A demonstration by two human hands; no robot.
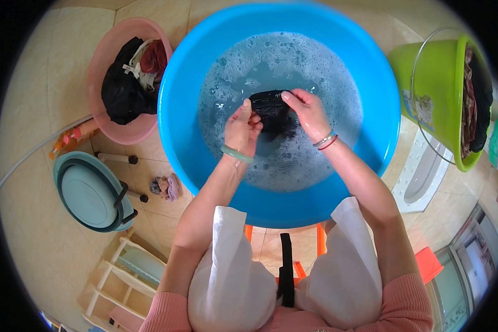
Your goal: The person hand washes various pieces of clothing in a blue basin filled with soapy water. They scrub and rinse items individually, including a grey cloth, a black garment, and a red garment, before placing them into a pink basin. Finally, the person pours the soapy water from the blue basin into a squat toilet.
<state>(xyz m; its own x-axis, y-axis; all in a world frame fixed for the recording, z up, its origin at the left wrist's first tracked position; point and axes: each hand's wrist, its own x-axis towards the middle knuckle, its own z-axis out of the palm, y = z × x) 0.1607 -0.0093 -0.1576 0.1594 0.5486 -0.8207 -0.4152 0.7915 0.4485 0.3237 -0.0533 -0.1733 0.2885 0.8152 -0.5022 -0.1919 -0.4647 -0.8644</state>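
A wet black cloth garment [270, 108] is stretched between my two hands, just over soapy water in a large blue basin [371, 61]. My left hand [242, 130] pinches its left edge between thumb and fingers. At the opposite edge, my right hand [309, 115] grips the cloth, thumb on top. The garment's lower part hangs down into the water, so its full shape is hidden. White suds [293, 171] float around it. A pale green bangle sits on my left wrist; thin bracelets circle the right.
A pink basin [130, 133] with dark, red and white clothes stands at the left. Below it are a teal basin [88, 193] and scrunchies [166, 187] on the floor. To the right, a green bucket [437, 83] holding clothes leans beside a white squat toilet [423, 174].
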